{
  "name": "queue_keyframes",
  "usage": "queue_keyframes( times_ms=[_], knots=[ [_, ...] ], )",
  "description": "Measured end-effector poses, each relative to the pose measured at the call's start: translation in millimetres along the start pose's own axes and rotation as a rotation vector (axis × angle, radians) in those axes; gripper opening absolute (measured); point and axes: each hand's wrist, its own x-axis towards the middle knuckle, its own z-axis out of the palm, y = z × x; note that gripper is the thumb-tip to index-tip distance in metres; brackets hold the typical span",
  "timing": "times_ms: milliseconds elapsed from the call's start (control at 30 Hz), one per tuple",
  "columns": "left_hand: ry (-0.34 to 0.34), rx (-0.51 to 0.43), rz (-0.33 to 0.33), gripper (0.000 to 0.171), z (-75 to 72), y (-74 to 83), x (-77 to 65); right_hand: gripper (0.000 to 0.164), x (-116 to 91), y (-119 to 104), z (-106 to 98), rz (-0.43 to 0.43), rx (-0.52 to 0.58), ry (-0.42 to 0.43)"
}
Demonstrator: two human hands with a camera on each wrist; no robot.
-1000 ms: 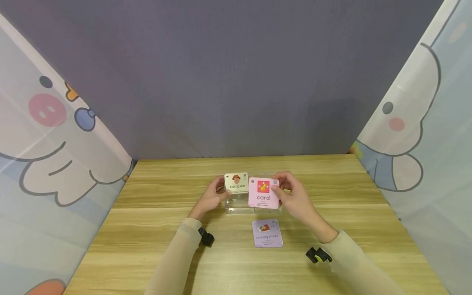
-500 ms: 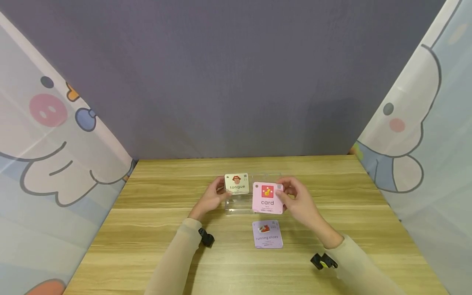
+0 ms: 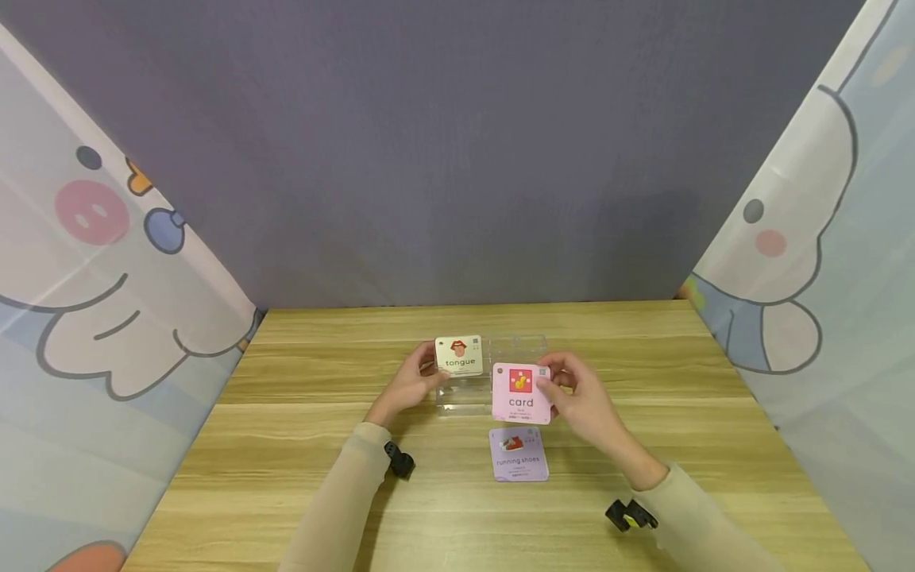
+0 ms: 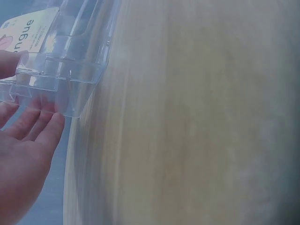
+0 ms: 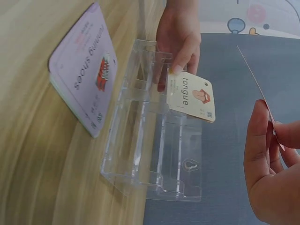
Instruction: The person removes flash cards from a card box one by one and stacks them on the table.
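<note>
My right hand (image 3: 582, 399) pinches a pink flash card (image 3: 522, 407) reading "card" between thumb and fingers, raised in front of a clear plastic tiered rack (image 3: 463, 397). The right wrist view shows this card edge-on, apart from the rack. My left hand (image 3: 411, 381) grips the rack's left end, thumb in front and fingers behind. A cream "tongue" flash card (image 3: 460, 361) leans in the rack's back tier on the left, beside that thumb. In front of the rack, a stack of lilac flash cards (image 3: 518, 461) lies on the table, "running shoes" on top.
The wood-grain table (image 3: 286, 477) ends at a grey backdrop (image 3: 472, 159). Cartoon-printed curtains (image 3: 779, 175) flank both sides. A black wrist camera (image 3: 631, 515) sits at the right sleeve, another wrist camera (image 3: 400, 461) at the left.
My right hand has drawn the pink card back toward me and slightly right, uncovering more of the rack's right half. The left hand, rack and other cards stay put.
</note>
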Motion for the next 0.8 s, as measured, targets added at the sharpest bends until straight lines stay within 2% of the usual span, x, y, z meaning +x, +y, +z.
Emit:
queue_keyframes(
  times_ms=[200, 500, 800],
  knots=[
    [0.003, 0.010, 0.003, 0.060, -0.1, 0.7, -0.6, 0.025, -3.3, 6.1, 1.1, 0.028, -0.002, -0.016],
    [0.004, 0.014, -0.007, 0.061, -0.1, 0.0, 1.0, 0.026, -5.2, 13.2, 0.1, 0.008, -0.019, -0.027],
    [0.010, 0.011, -0.002, 0.061, 0.2, 0.0, 0.8, 0.024, -5.2, 17.8, 3.5, 0.026, -0.016, -0.046]
  ],
)
